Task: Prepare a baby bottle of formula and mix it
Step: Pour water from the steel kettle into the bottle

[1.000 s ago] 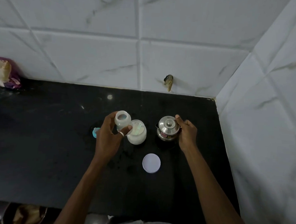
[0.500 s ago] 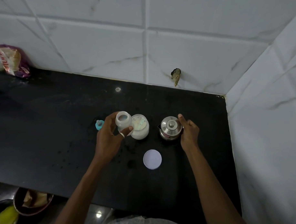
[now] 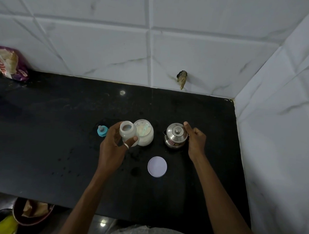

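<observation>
My left hand point(image 3: 114, 147) grips an open translucent baby bottle point(image 3: 127, 132) with powder inside, held just above the black counter point(image 3: 44, 148). Right behind it stands an open white formula jar point(image 3: 144, 134) with a scoop lying in the powder. My right hand point(image 3: 195, 140) is wrapped around the handle side of a small steel kettle point(image 3: 175, 137) whose lid is on. The jar's white lid point(image 3: 157, 166) lies flat nearer to me. The bottle's blue teat cap point(image 3: 102, 130) rests to the left of my left hand.
White tiled walls close the back and right side of the counter. A snack packet point(image 3: 10, 63) lies at the far left by the wall. Below the counter's front edge at the lower left are a bowl point(image 3: 31, 212) and a yellow object point(image 3: 6, 224).
Both hands hold the same grips on the bottle and the kettle. The view has shifted slightly; nothing on the counter has moved.
</observation>
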Action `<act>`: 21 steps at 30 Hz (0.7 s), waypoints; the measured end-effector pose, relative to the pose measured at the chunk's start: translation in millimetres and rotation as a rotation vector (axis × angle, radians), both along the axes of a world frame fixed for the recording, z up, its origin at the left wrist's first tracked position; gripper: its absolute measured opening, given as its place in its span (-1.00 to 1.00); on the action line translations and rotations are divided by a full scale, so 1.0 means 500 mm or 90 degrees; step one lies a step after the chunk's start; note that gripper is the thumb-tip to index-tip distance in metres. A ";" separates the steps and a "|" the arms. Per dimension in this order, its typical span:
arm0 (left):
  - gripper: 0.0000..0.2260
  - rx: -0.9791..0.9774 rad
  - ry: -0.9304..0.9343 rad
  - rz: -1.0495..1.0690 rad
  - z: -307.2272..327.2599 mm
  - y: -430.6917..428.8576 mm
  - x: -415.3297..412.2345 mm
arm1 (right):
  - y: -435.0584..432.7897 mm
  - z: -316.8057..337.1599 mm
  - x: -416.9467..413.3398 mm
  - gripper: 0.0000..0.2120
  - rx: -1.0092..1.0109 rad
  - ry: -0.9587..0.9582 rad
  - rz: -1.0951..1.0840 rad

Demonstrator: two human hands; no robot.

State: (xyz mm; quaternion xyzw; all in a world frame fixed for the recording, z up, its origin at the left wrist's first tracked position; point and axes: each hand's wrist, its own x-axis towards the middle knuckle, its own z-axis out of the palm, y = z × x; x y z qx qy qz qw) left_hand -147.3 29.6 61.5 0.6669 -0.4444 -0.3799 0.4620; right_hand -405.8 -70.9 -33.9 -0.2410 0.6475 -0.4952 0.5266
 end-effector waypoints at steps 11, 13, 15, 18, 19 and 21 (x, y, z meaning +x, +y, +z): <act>-0.52 -0.010 0.002 -0.002 0.010 0.016 0.007 | 0.015 0.028 0.001 -0.66 -0.020 0.065 0.012; -0.52 -0.011 -0.002 0.001 0.010 0.024 0.009 | 0.018 0.036 0.000 -0.68 -0.019 0.100 0.011; -0.53 -0.012 -0.004 0.000 0.007 0.033 0.014 | 0.020 0.043 0.000 -0.71 -0.014 0.145 0.004; -0.52 -0.015 -0.005 0.002 0.002 0.047 0.027 | 0.027 0.060 0.007 -0.70 -0.048 0.207 -0.006; -0.52 -0.018 -0.004 0.003 0.002 0.051 0.032 | 0.031 0.068 0.013 -0.68 -0.068 0.223 -0.007; -0.51 -0.023 -0.003 0.001 0.006 0.059 0.043 | 0.041 0.090 0.030 -0.65 -0.110 0.253 -0.004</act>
